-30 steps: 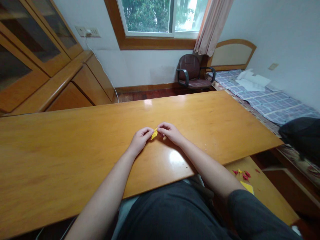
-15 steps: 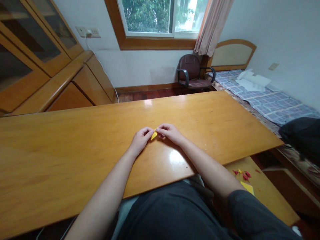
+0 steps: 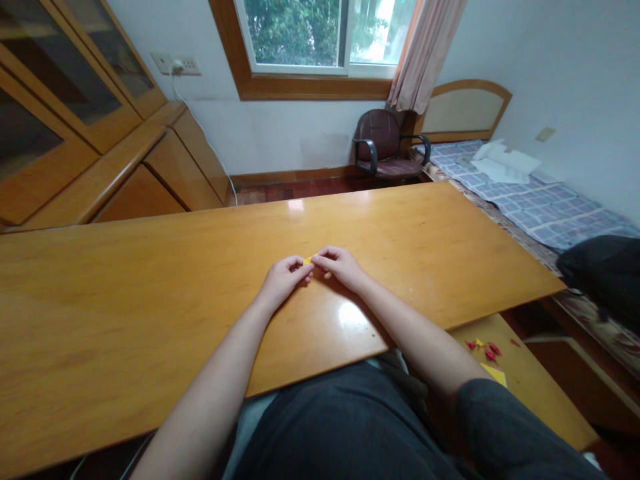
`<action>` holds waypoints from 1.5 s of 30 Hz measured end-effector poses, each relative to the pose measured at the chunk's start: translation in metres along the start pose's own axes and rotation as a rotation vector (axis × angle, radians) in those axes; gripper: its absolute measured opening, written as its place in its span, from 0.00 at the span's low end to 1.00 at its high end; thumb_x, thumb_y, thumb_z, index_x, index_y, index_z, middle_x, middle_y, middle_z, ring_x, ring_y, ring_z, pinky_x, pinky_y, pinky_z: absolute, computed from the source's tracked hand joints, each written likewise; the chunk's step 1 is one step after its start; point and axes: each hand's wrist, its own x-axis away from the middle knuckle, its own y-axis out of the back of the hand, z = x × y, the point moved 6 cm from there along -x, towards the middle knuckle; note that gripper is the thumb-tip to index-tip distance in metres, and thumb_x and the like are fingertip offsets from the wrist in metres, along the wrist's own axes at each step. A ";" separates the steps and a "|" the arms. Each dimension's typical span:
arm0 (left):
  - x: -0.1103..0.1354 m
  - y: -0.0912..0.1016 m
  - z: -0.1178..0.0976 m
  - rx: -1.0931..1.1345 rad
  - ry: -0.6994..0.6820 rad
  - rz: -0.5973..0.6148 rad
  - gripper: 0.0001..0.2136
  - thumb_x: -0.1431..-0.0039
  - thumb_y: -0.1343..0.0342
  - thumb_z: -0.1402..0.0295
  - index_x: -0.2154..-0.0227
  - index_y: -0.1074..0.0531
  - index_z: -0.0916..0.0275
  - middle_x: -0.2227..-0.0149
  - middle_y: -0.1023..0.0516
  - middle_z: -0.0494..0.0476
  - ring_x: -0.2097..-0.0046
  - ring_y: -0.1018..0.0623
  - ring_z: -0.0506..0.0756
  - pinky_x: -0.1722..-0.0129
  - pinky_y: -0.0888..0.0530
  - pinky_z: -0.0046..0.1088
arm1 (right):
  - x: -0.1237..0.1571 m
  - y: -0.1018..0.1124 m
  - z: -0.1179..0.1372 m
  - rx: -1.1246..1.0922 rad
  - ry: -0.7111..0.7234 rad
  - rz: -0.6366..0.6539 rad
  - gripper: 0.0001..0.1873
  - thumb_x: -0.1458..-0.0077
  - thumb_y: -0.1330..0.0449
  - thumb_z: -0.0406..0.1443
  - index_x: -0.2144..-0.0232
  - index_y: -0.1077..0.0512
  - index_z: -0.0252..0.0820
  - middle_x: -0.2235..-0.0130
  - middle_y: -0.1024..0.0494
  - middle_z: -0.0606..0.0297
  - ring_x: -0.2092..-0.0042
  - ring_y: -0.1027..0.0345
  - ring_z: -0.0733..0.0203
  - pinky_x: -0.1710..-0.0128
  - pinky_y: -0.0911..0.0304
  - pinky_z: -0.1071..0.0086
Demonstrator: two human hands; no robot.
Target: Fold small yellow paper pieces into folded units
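Note:
A small folded piece of yellow paper [image 3: 308,261] sits between my two hands on the long wooden table [image 3: 150,287]. My left hand [image 3: 283,279] is closed, its fingertips pinching the paper's left end. From the right, my right hand [image 3: 340,265] pinches the same piece with curled fingers. The fingers cover most of the paper, so only a small yellow sliver shows.
A lower wooden surface [image 3: 530,387] at my right carries small red folded paper pieces [image 3: 487,349] and a yellow sheet [image 3: 495,375]. Beyond the table stand a brown armchair [image 3: 385,143], a bed [image 3: 530,193] and wooden cabinets [image 3: 75,113]. A black bag [image 3: 605,267] lies on the bed.
My fingers have closed further over the yellow paper, so less of it shows than before. Both hands stay at the same spot on the table.

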 end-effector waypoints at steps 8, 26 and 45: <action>-0.002 0.007 0.005 0.145 0.040 -0.047 0.19 0.51 0.37 0.51 0.72 0.25 0.66 0.76 0.22 0.57 0.76 0.25 0.51 0.74 0.29 0.27 | 0.000 0.004 -0.005 -0.032 -0.032 -0.023 0.16 0.53 0.35 0.46 0.75 0.30 0.39 0.78 0.31 0.71 0.76 0.39 0.68 0.76 0.43 0.74; -0.003 0.012 0.009 0.266 0.034 -0.093 0.16 0.50 0.37 0.55 0.71 0.28 0.65 0.74 0.22 0.55 0.76 0.25 0.49 0.75 0.28 0.25 | -0.001 0.006 -0.003 -0.080 0.013 -0.033 0.15 0.52 0.35 0.45 0.74 0.31 0.39 0.78 0.31 0.71 0.76 0.39 0.68 0.74 0.44 0.73; 0.003 0.006 0.002 0.043 -0.047 -0.096 0.16 0.47 0.39 0.54 0.71 0.30 0.63 0.77 0.25 0.50 0.77 0.28 0.48 0.77 0.31 0.22 | -0.003 0.001 -0.008 0.087 0.086 -0.026 0.14 0.47 0.38 0.44 0.66 0.30 0.40 0.73 0.28 0.70 0.75 0.35 0.69 0.78 0.40 0.76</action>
